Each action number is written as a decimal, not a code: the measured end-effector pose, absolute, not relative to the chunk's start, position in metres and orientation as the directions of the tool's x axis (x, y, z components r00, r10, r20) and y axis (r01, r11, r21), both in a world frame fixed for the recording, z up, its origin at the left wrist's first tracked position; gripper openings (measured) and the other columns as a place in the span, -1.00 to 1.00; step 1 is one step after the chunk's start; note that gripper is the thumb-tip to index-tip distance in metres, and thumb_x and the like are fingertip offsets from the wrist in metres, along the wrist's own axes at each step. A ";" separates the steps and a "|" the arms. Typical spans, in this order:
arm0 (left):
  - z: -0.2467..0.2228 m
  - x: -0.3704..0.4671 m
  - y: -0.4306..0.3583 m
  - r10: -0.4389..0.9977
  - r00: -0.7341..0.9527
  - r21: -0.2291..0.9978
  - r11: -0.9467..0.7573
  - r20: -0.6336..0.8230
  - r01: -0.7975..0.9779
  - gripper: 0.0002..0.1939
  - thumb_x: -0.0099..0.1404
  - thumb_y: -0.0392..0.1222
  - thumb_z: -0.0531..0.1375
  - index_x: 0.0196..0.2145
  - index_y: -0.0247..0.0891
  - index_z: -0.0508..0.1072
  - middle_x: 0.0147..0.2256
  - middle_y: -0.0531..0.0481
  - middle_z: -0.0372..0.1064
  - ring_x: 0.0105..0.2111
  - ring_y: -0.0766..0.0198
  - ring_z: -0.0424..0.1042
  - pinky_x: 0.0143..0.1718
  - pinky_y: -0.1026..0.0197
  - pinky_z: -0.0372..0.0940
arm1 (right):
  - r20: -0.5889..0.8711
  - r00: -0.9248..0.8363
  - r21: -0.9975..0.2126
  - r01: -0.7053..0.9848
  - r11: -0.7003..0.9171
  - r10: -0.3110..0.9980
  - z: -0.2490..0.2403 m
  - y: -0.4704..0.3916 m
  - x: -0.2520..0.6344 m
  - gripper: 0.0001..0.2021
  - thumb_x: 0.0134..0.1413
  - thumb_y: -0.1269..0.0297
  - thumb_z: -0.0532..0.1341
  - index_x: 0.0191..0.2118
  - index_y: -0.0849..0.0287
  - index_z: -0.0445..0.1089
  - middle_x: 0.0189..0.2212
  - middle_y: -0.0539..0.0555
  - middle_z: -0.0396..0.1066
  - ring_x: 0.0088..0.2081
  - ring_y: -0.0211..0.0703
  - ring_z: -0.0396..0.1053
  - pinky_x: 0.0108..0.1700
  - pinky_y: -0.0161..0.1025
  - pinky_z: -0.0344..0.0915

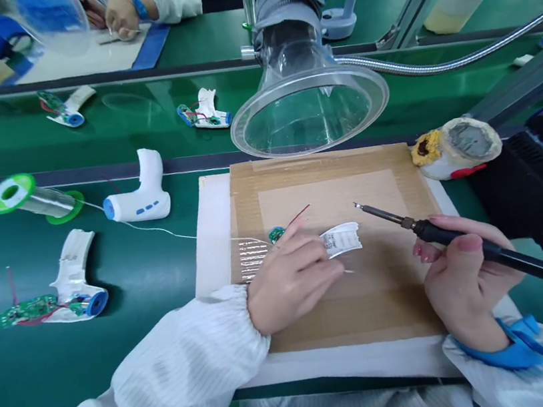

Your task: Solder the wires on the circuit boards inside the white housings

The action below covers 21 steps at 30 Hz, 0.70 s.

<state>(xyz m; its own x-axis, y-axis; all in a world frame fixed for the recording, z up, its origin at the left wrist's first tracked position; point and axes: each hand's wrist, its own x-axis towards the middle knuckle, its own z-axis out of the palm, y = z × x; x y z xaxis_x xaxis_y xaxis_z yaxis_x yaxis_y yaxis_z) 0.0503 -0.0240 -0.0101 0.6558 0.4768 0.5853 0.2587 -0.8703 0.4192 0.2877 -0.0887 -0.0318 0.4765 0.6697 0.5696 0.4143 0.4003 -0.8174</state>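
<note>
My right hand (pixel 467 270) is closed around the black handle of a soldering iron (pixel 437 232), whose tip points left above the cardboard. My left hand (pixel 295 278) is closed, fingers curled, over a white plastic housing half (pixel 342 239) lying on the cardboard. Solder wire (pixel 251 239) runs in under this hand, and a thin end shows past its fingertips. Behind the knuckles, a small green circuit board (pixel 276 234) with a dark red lead sticks out. The hand hides most of the housing. The iron's tip is apart from it.
A solder spool (pixel 43 198), a closed white housing (pixel 141 195) and an open housing half with board (pixel 73 285) stand left. A clear fume hood (pixel 309 114) hangs over the cardboard's (pixel 367 311) far edge. A tip-cleaning pot (pixel 460 146) stands right. Across, a co-worker's hands (pixel 121 16) work.
</note>
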 end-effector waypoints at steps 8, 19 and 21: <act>-0.013 0.033 0.000 0.639 0.565 0.506 -0.766 0.523 0.397 -0.89 0.44 -0.31 0.27 -0.29 -0.19 0.55 -0.31 0.05 0.45 -0.10 0.20 0.53 0.41 -0.29 0.15 | 0.650 0.351 -0.745 0.472 0.472 0.674 -0.031 -0.095 0.288 -0.74 0.41 0.08 0.22 -0.19 0.09 0.60 -0.57 -0.07 0.42 -0.64 -0.25 0.33 -0.60 -0.23 0.25; -0.014 0.036 0.000 0.637 0.567 0.516 -0.765 0.521 0.386 -0.91 0.42 -0.30 0.27 -0.28 -0.18 0.53 -0.14 -0.05 0.50 0.07 0.09 0.47 0.37 -0.29 0.18 | 0.594 0.145 -0.693 0.593 0.411 0.791 -0.032 -0.106 0.291 -0.82 0.38 0.14 0.26 -0.18 0.04 0.60 -0.53 -0.03 0.48 -0.58 -0.23 0.36 -0.53 -0.21 0.30; -0.015 0.036 0.000 0.639 0.571 0.516 -0.764 0.516 0.388 -0.90 0.42 -0.31 0.27 -0.28 -0.18 0.53 -0.13 -0.05 0.50 0.08 0.08 0.47 0.37 -0.29 0.18 | 0.585 0.135 -0.698 0.585 0.412 0.800 -0.031 -0.106 0.291 -0.83 0.38 0.16 0.26 -0.16 0.04 0.60 -0.51 -0.04 0.49 -0.57 -0.25 0.38 -0.53 -0.23 0.31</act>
<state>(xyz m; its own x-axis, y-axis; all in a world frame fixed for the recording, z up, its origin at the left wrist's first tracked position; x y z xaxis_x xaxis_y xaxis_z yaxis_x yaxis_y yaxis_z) 0.0356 0.0003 -0.0154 0.5712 0.6388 0.5155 0.3881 -0.7635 0.5161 0.2908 -0.1060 -0.0310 0.1347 0.8000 0.5847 0.5854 0.4118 -0.6984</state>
